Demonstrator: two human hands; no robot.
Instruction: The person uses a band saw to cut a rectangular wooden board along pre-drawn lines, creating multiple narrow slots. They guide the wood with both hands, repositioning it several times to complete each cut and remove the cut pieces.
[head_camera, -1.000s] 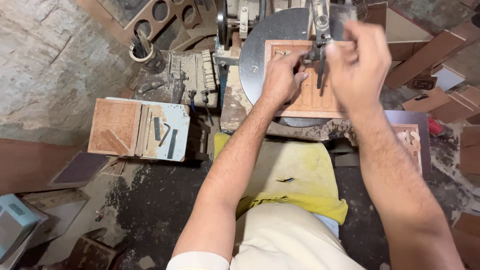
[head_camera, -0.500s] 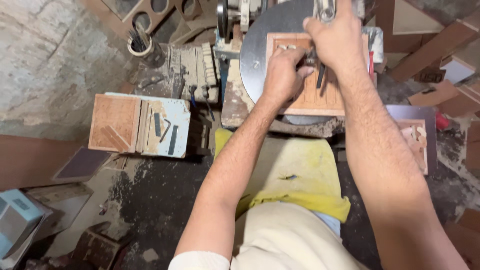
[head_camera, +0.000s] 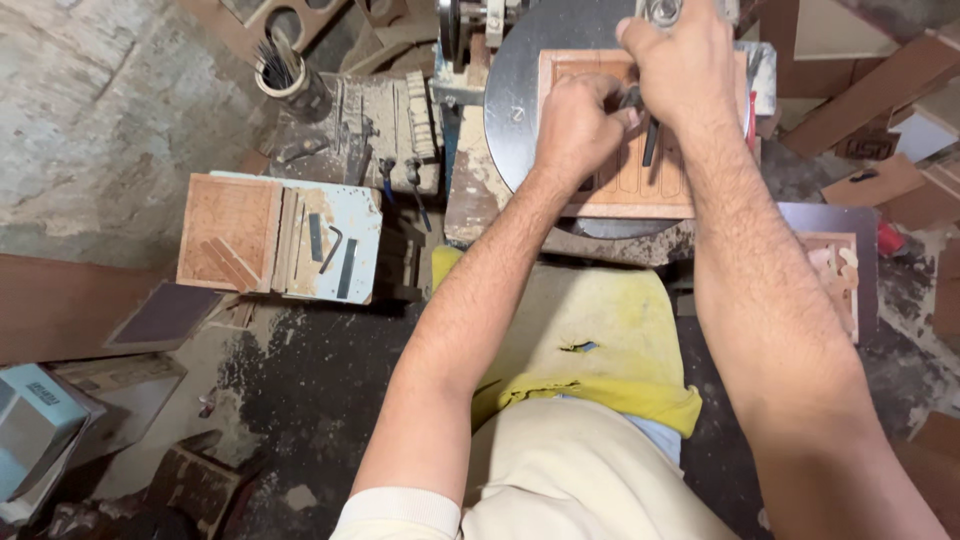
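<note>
Dusty, debris-strewn workshop floor. Flat carved reddish wooden panel (head_camera: 625, 175) lies on round grey metal worktop (head_camera: 510, 100). Left hand (head_camera: 575, 125) and right hand (head_camera: 680, 70), fingers closed, grip dark tool (head_camera: 648, 140) above the panel.

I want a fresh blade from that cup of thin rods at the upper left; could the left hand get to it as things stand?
Probably yes: the left hand sits on the wooden panel, and only low clutter lies between it and the cup.
</note>
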